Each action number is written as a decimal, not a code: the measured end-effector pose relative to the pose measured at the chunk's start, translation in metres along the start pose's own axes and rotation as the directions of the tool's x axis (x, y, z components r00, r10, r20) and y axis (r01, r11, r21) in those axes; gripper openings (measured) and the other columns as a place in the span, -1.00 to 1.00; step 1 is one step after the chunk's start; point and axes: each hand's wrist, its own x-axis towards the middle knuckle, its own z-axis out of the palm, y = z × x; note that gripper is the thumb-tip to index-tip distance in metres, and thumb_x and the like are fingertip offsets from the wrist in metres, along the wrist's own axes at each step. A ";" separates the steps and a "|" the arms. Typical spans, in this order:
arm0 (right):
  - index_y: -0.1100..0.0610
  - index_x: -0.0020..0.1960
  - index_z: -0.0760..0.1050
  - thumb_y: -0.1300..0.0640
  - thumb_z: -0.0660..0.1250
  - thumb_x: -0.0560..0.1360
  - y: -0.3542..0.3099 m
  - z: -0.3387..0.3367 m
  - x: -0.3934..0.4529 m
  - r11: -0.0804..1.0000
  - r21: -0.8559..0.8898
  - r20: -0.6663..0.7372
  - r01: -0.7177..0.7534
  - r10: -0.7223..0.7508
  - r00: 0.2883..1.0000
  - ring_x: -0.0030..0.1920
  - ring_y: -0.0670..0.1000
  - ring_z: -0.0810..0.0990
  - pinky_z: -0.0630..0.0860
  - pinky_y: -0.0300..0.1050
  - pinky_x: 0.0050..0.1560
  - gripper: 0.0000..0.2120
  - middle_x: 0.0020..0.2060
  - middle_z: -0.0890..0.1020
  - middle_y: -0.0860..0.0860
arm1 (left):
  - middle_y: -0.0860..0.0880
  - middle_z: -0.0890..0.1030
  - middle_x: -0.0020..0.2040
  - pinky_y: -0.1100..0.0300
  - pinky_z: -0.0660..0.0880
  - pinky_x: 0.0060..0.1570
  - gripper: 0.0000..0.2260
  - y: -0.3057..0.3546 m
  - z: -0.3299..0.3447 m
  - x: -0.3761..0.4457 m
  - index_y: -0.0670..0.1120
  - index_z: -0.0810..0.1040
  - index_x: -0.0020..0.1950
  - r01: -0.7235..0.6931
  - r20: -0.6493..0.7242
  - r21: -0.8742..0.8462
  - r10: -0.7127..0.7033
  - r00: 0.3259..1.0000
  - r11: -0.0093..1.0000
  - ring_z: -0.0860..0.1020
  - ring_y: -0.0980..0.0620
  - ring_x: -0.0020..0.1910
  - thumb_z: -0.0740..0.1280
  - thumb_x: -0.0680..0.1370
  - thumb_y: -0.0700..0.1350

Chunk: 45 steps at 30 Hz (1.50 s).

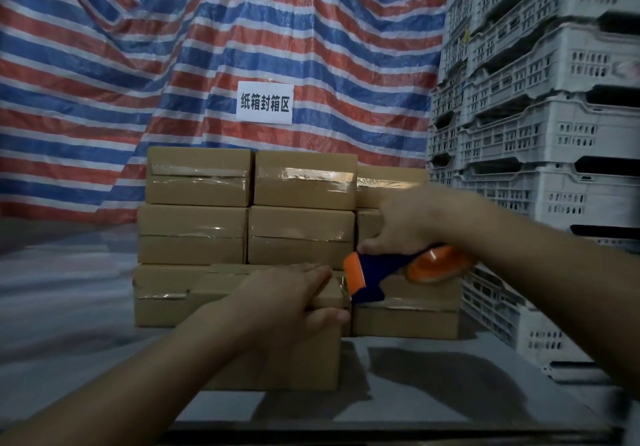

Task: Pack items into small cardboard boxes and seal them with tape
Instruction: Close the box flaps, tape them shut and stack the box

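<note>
A small cardboard box stands on the table in front of me. My left hand lies over its top, fingers flat along the top and thumb wrapped down the right end. My right hand grips a blue and orange tape dispenser just right of the box. The dispenser's orange blade end points down at the box's upper right edge, where a shiny strip of clear tape runs. The orange tape roll sits under my right wrist.
A stack of sealed, taped cardboard boxes stands three rows high right behind the box. White plastic crates tower at the right. A striped tarp with a white paper sign hangs behind. The grey table extends toward me.
</note>
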 end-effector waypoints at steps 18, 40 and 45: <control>0.02 -0.40 0.39 -0.48 -0.02 0.53 -0.014 0.118 -0.058 0.990 0.084 -0.278 -0.110 0.129 0.952 -0.48 -0.10 0.41 0.29 -0.18 -0.47 -0.34 -0.49 0.45 -0.08 | 0.05 0.17 0.58 0.09 0.30 0.34 -0.41 -0.004 0.007 -0.001 0.29 0.02 0.55 -0.036 -0.007 0.029 0.036 0.999 0.999 0.27 0.01 0.49 0.01 0.54 0.40; -0.07 0.12 0.57 -0.23 -0.03 0.68 -0.075 0.107 -0.047 0.132 0.991 -0.046 0.018 0.209 0.977 -0.01 -0.11 0.61 0.47 -0.14 -0.02 -0.56 -0.05 0.66 0.00 | 0.07 0.33 0.48 0.09 0.38 0.23 -0.47 -0.001 0.005 0.002 0.26 0.11 0.52 -0.063 -0.077 0.046 0.066 0.995 0.997 0.35 0.02 0.40 0.05 0.58 0.35; -0.24 -0.06 0.50 -0.51 -0.12 0.34 -0.113 0.108 -0.052 -0.132 0.979 0.174 -0.157 0.128 0.976 -0.02 -0.23 0.52 0.43 -0.08 0.20 -0.45 -0.11 0.58 -0.23 | 0.09 0.30 0.51 0.12 0.34 0.31 -0.47 -0.001 0.006 0.000 0.22 0.15 0.54 -0.064 -0.100 0.058 0.069 0.993 0.996 0.32 0.05 0.45 0.07 0.59 0.32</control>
